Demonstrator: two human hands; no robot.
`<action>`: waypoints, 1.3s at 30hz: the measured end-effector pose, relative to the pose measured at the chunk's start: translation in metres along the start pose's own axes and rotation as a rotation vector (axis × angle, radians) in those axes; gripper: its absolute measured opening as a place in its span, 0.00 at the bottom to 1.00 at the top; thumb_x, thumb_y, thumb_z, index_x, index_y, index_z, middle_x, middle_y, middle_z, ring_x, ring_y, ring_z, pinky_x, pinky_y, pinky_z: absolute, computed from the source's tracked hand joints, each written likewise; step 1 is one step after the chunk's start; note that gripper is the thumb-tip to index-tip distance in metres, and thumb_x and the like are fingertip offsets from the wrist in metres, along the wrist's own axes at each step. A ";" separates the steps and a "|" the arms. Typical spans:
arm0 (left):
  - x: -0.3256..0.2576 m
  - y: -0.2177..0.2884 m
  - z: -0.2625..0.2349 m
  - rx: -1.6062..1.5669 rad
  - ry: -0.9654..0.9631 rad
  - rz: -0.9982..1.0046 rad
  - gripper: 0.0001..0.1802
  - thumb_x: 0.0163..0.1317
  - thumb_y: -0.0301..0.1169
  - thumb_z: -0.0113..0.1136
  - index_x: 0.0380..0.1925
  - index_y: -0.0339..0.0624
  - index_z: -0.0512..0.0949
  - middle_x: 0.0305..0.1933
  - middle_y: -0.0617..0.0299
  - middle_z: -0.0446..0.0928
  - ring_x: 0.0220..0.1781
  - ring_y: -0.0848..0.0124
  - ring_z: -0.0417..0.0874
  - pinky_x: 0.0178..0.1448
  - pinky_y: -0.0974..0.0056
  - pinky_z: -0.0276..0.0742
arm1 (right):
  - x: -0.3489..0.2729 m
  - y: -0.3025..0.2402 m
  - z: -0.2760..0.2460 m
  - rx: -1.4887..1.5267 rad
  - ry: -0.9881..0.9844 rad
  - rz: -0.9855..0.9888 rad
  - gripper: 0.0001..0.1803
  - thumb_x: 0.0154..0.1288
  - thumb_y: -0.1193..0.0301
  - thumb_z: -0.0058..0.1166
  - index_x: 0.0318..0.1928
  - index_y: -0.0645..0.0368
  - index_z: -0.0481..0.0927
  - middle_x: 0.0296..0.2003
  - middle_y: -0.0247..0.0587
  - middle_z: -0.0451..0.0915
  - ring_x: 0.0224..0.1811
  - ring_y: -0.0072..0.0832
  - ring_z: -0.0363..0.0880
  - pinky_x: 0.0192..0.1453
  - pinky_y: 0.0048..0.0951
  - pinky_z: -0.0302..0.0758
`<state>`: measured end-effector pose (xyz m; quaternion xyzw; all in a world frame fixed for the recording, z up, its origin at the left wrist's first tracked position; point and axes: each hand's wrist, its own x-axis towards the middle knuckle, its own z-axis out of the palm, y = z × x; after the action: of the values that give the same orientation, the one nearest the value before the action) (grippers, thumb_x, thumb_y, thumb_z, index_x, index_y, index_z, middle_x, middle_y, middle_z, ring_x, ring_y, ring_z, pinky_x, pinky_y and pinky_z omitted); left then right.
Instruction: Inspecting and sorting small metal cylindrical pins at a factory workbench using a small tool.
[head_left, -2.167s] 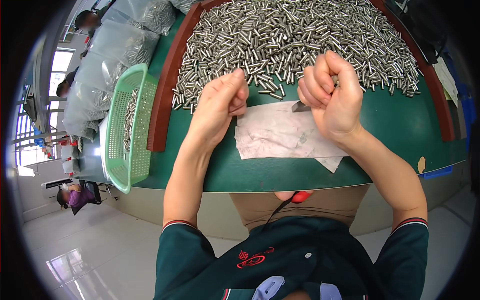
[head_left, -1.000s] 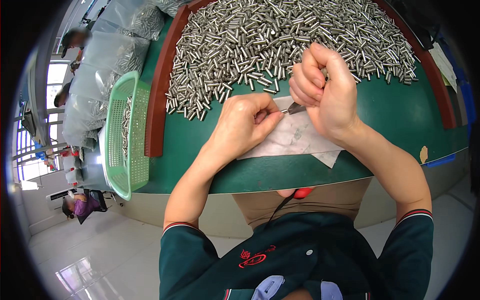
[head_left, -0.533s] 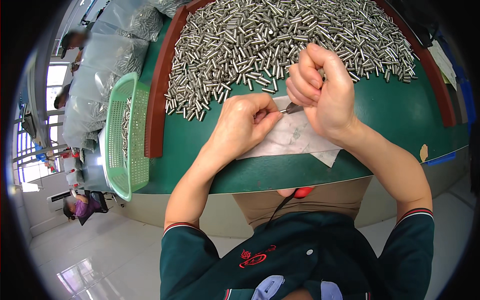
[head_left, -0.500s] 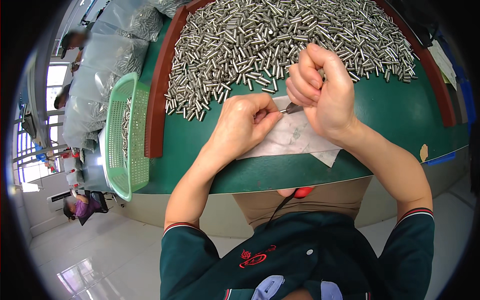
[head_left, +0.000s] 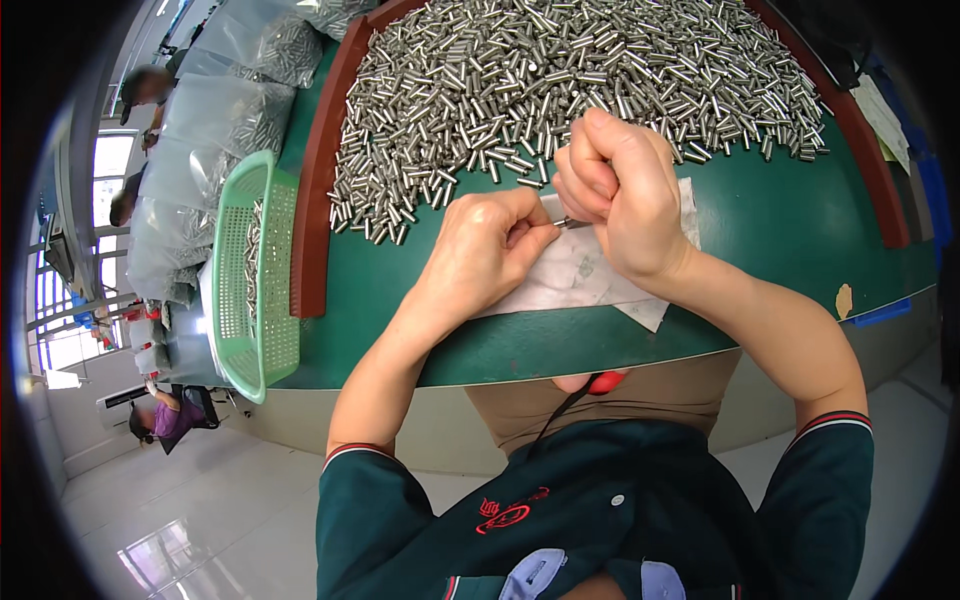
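Note:
My left hand [head_left: 475,245] is closed, its thumb and forefinger pinching one end of a small metal pin [head_left: 563,223] held just above a whitish cloth [head_left: 580,280]. Curled into a fist, my right hand [head_left: 635,205] meets the pin's other side and grips a slim tool. Its fingers hide nearly all of that tool now; a dark tapered tip showed earlier. Beyond both hands lies a large heap of short shiny metal pins [head_left: 560,75], its near edge close to my right knuckles.
Red-brown rails [head_left: 315,220] border the green tabletop [head_left: 770,260]. Left of them stands a light green basket [head_left: 275,320] with pins inside. Clear bags [head_left: 225,110] of metal parts line the far left. People [head_left: 165,415] are in the background.
My right hand has moved a little left and down, toward my left fingertips, covering the dark tool tip. My left hand has barely moved and keeps its pinch.

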<state>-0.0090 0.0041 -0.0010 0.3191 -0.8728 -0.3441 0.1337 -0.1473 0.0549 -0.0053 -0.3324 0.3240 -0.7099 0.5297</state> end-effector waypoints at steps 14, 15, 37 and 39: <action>0.006 -0.022 -0.026 -0.890 0.164 -0.278 0.10 0.55 0.33 0.58 0.22 0.39 0.71 0.18 0.72 0.66 0.18 0.83 0.59 0.22 0.76 0.55 | 0.005 -0.004 -0.003 0.070 0.028 0.091 0.21 0.63 0.64 0.32 0.12 0.54 0.55 0.08 0.27 0.53 0.10 0.15 0.47 0.14 0.20 0.46; 0.005 -0.025 -0.027 -0.889 0.169 -0.279 0.10 0.55 0.33 0.58 0.22 0.39 0.71 0.18 0.72 0.66 0.18 0.83 0.59 0.22 0.76 0.55 | 0.006 -0.004 -0.001 0.075 0.045 0.087 0.22 0.63 0.64 0.32 0.12 0.54 0.54 0.08 0.26 0.53 0.09 0.15 0.46 0.14 0.20 0.45; 0.006 -0.018 -0.024 0.090 0.114 0.044 0.04 0.48 0.23 0.59 0.24 0.35 0.75 0.16 0.65 0.68 0.17 0.77 0.65 0.22 0.70 0.61 | 0.005 -0.005 -0.005 0.098 0.050 0.103 0.21 0.63 0.64 0.33 0.12 0.54 0.55 0.08 0.27 0.54 0.09 0.15 0.47 0.13 0.20 0.46; 0.000 -0.010 -0.019 -0.035 0.028 -0.018 0.04 0.49 0.24 0.59 0.24 0.34 0.75 0.14 0.71 0.63 0.17 0.82 0.58 0.21 0.74 0.56 | 0.005 -0.004 -0.006 0.091 0.049 0.106 0.21 0.63 0.64 0.33 0.12 0.54 0.55 0.08 0.27 0.54 0.09 0.15 0.47 0.13 0.20 0.46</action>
<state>0.0040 -0.0114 0.0055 0.3291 -0.8619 -0.3562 0.1483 -0.1555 0.0521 -0.0047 -0.2729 0.3212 -0.7029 0.5729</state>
